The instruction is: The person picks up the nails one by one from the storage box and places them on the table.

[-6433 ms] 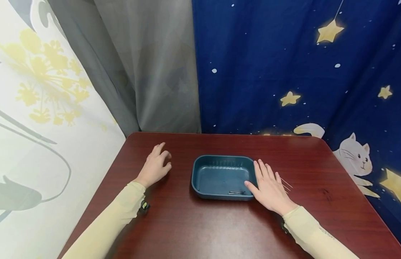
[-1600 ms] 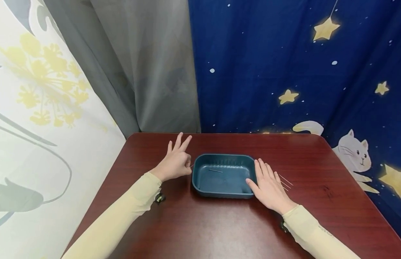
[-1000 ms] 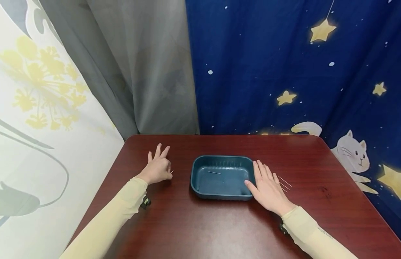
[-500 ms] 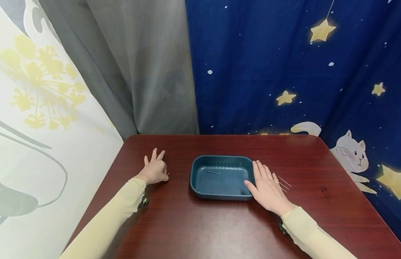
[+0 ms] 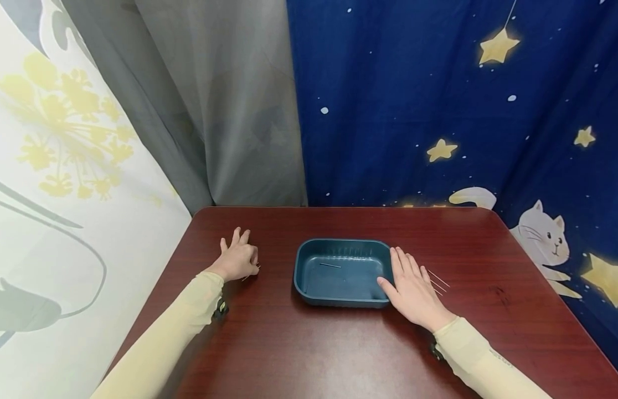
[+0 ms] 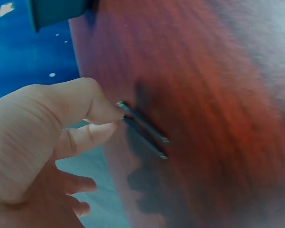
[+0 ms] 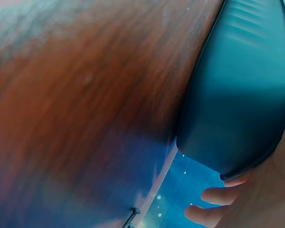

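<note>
In the head view my left hand [image 5: 236, 261] is low over the table's left side, other fingers raised. The left wrist view shows its thumb and index finger pinching the end of a thin dark nail [image 6: 145, 138]. A second nail [image 6: 145, 122] lies almost parallel beside it. My right hand [image 5: 413, 288] rests flat-fingered against the right rim of a blue-green plastic tray [image 5: 341, 303], thumb over the edge. Inside the tray lies a nail [image 5: 330, 265]. Right of that hand are several thin nails [image 5: 438, 278], partly hidden by the fingers; a nail head [image 7: 135, 210] shows in the right wrist view.
The dark red wooden table [image 5: 309, 354] has rounded far corners. Behind it hang a grey curtain [image 5: 239, 111] and a blue star-printed curtain [image 5: 389, 111]. A patterned white panel [image 5: 65, 249] stands along the left.
My left hand has moved from the tray's left rim leftward to the table with a nail, then slightly farther left. Nails in the tray lie differently than earlier. The right hand has stayed put.
</note>
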